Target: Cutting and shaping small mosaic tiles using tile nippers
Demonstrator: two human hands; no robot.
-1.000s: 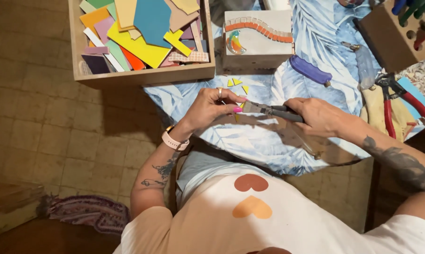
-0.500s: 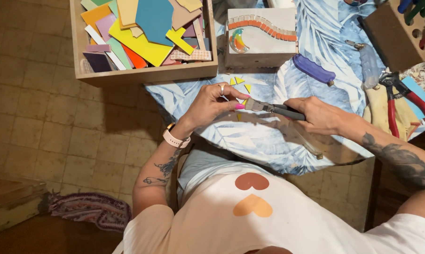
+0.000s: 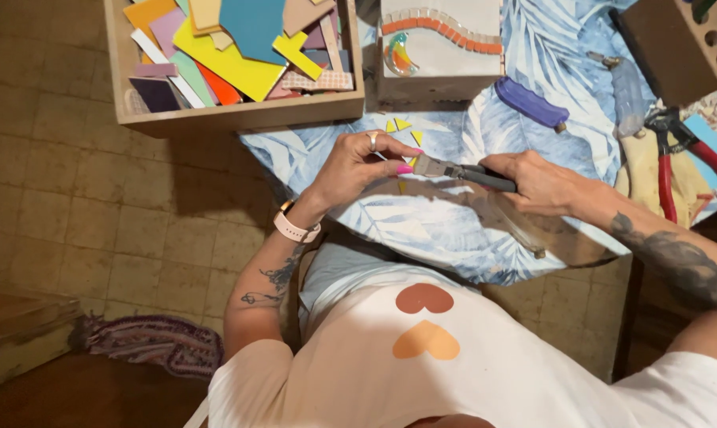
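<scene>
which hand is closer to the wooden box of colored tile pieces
Left. The left hand sits just below the wooden box, by its front wall. The right hand holds the nippers farther right.

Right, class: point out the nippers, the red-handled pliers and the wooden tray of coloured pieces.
nippers [image 3: 446, 168], head view, on the metal head.
red-handled pliers [image 3: 666, 186], head view, on the left red handle.
wooden tray [image 3: 239, 115], head view, on its front wall.

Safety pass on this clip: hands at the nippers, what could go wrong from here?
1. The left hand pinches a small piece right at the head of the nippers that the right hand grips; fingertips could get nipped.
2. Cut yellow chips lie loose on the tablecloth near the edge; more could fly off.
</scene>
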